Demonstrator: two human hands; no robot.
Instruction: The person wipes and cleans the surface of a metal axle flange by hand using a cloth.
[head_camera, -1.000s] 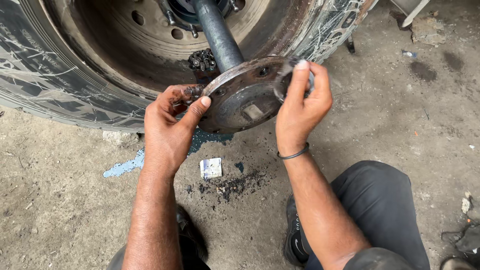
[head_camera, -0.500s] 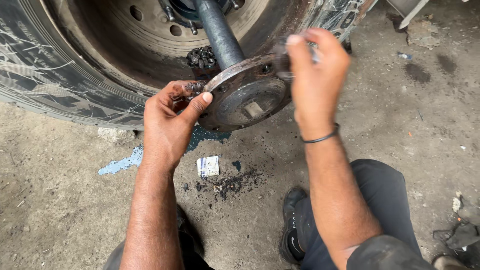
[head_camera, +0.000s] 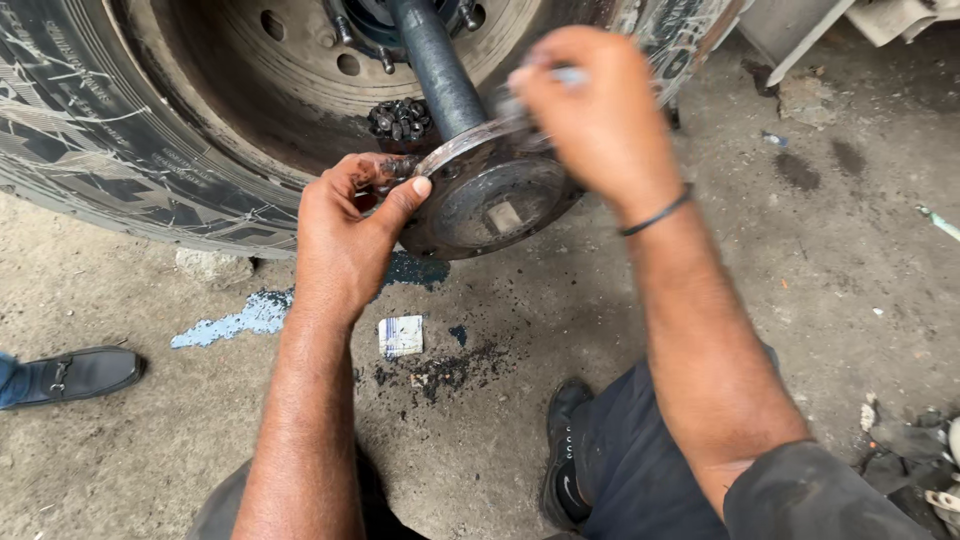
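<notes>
Gripping the round axle flange (head_camera: 490, 205) at its nine o'clock edge, my left hand (head_camera: 345, 235) has thumb and fingers pinched onto the rim. My right hand (head_camera: 595, 110) sits at the flange's one o'clock edge, blurred; whether its fingers clasp anything I cannot tell. Flange and dark shaft (head_camera: 435, 65) project from the wheel hub (head_camera: 300, 70), tyre (head_camera: 90, 130) at nine o'clock.

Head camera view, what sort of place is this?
Probably a roadside or yard vehicle repair spot: a large worn black truck tyre, a dark steel axle shaft with round flange gripped by the left hand, and stained, greasy concrete ground.
</notes>
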